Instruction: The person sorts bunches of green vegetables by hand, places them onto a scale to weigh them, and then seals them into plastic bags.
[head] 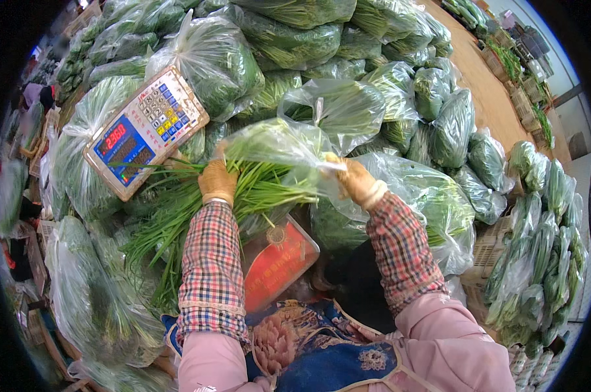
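My left hand (218,180), in a tan glove, grips a loose bunch of long green leafy stalks (263,183), like Chinese chives, whose thin leaves hang down to the left. A clear plastic bag (276,139) lies partly over the bunch. Also gloved, my right hand (350,179) is closed on the gathered end of that bag, to the right of the stalks. An electronic scale display with keypad (148,130) stands tilted beyond my left hand, its red digits lit. Under the bunch, between my forearms, is a red tin or box (281,262) bearing writing.
Filled plastic bags of green vegetables (295,44) are piled ahead. Large filled bags lie at the left (94,289) and by my right hand (423,206). Plastic crates (491,245) and more bagged greens (540,255) stand at the right. A person (33,95) is at the far left.
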`<state>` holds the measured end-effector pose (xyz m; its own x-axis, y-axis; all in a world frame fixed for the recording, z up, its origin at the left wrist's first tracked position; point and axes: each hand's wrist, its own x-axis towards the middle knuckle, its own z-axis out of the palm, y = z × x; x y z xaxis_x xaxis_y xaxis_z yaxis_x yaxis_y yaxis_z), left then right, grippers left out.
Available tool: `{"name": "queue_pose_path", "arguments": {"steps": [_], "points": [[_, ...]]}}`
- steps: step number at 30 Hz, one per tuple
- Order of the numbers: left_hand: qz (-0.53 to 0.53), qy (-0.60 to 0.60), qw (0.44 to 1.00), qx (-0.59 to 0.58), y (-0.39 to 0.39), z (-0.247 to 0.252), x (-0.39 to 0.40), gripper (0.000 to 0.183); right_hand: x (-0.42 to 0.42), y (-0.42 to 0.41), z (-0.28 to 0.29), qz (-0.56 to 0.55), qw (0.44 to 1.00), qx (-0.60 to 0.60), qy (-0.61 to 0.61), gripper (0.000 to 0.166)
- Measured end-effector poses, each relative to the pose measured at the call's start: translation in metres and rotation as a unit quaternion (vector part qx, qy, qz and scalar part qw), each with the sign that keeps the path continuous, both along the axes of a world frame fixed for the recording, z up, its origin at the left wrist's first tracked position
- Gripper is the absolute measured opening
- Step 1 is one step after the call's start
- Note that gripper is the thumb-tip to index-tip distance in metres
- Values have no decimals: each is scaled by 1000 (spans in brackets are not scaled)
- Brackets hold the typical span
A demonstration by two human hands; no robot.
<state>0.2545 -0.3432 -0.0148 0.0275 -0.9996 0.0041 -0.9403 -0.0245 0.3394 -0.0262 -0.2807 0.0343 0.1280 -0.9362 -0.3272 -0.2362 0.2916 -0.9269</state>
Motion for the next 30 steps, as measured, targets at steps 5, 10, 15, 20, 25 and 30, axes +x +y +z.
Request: {"name": "queue_pose_path", "arguments": {"steps": [5, 10, 15, 20, 25, 30], "points": [[-85, 22, 996, -11, 29, 9, -6, 95, -2, 2, 39, -168, 953, 87, -237, 32], [-331, -103, 938, -31, 87, 33, -32, 128, -10, -18, -1, -215, 880, 60, -420, 35], [-279, -206, 938, -4, 83, 1, -41, 115, 28, 14, 19, -143, 922, -11, -360, 46], [-235, 16, 970, -66, 41, 14, -16, 79, -24, 17, 4, -133, 977, -159, 58, 50], [-193, 50, 980, -12, 21, 41, 5, 82, -45, 17, 2, -35, 937, -53, 344, 39], [-172, 116, 970, -125, 29, 32, -16, 64, 18, 38, 31, 43, 917, -284, 277, 28]]}}
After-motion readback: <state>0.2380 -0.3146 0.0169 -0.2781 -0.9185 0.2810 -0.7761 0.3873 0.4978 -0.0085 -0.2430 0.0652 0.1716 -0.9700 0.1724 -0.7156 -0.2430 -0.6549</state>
